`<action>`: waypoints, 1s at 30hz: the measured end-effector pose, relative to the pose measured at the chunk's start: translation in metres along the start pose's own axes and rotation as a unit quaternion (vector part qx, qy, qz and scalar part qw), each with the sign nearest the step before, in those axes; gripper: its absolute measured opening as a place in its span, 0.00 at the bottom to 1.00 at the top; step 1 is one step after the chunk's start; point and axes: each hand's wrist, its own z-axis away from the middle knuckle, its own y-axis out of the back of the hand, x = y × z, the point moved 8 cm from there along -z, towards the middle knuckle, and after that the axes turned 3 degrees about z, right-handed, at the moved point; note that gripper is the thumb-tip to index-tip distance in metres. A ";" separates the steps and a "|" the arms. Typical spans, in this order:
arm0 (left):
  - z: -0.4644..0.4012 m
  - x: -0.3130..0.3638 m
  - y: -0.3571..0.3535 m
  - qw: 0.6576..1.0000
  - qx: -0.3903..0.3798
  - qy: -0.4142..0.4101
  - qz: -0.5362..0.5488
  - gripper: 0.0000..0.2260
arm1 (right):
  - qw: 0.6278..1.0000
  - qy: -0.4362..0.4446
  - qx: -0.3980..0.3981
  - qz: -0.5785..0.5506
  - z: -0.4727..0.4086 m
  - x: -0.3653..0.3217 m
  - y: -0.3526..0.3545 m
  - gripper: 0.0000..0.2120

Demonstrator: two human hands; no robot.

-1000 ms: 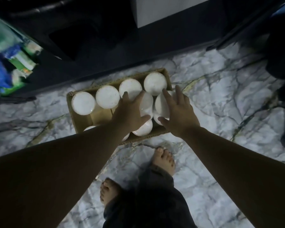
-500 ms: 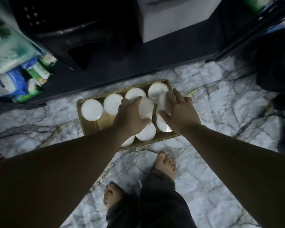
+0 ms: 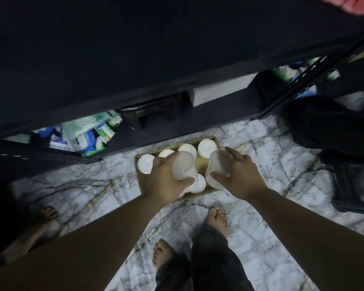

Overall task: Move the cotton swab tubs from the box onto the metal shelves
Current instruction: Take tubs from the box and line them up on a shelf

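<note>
Gripping one tub (image 3: 183,165) each, left hand (image 3: 163,181), right hand (image 3: 241,175); tubs near-upright, lids toward camera, above box (image 3: 140,181).

I'm looking down into what seems a small shop's stockroom: dark metal shelves (image 3: 134,59) above a marble-patterned floor (image 3: 261,154), packaged goods (image 3: 86,137) crammed on the lowest shelf, bare feet just below.

Translucent plastic tubs (image 3: 183,165), cardboard box (image 3: 142,183), glossy marble floor (image 3: 267,156)
</note>
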 end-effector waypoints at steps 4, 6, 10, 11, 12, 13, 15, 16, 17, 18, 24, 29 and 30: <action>0.060 0.040 0.034 1.000 -0.009 -0.023 0.012 0.42 | 0.999 -0.014 0.015 -0.048 0.057 -0.021 0.052 0.41; 0.088 0.060 0.057 0.998 0.000 -0.036 0.043 0.43 | 0.997 -0.018 0.041 -0.070 0.087 -0.034 0.086 0.39; 0.137 0.101 0.109 0.997 0.019 -0.046 0.055 0.37 | 0.994 0.013 0.077 -0.080 0.138 -0.063 0.145 0.37; 0.149 0.113 0.125 0.997 0.036 -0.054 0.050 0.36 | 0.993 0.022 0.086 -0.082 0.148 -0.071 0.159 0.37; 0.160 0.126 0.141 0.995 0.050 -0.064 0.049 0.36 | 0.991 0.029 0.094 -0.088 0.157 -0.081 0.175 0.37; 0.170 0.141 0.157 0.994 0.063 -0.077 0.054 0.35 | 0.989 0.037 0.104 -0.099 0.166 -0.091 0.193 0.36; 0.189 0.174 0.191 0.989 0.079 -0.105 0.067 0.32 | 0.982 0.059 0.130 -0.127 0.182 -0.113 0.231 0.35; 0.199 0.191 0.208 0.986 0.089 -0.123 0.070 0.31 | 0.976 0.071 0.144 -0.143 0.189 -0.126 0.252 0.35; 0.210 0.207 0.225 0.983 0.103 -0.134 0.073 0.31 | 0.971 0.086 0.159 -0.157 0.195 -0.140 0.273 0.35; 0.220 0.222 0.244 0.979 0.121 -0.142 0.075 0.31 | 0.965 0.103 0.176 -0.165 0.202 -0.154 0.295 0.35; 0.274 0.298 0.341 0.951 0.214 -0.201 0.091 0.34 | 0.929 0.220 0.247 -0.163 0.240 -0.243 0.428 0.33; 0.318 0.345 0.402 0.926 0.276 -0.240 0.098 0.33 | 0.894 0.289 0.287 -0.187 0.268 -0.289 0.507 0.28; 0.324 0.352 0.411 0.920 0.289 -0.246 0.098 0.33 | 0.888 0.299 0.292 -0.193 0.271 -0.295 0.516 0.28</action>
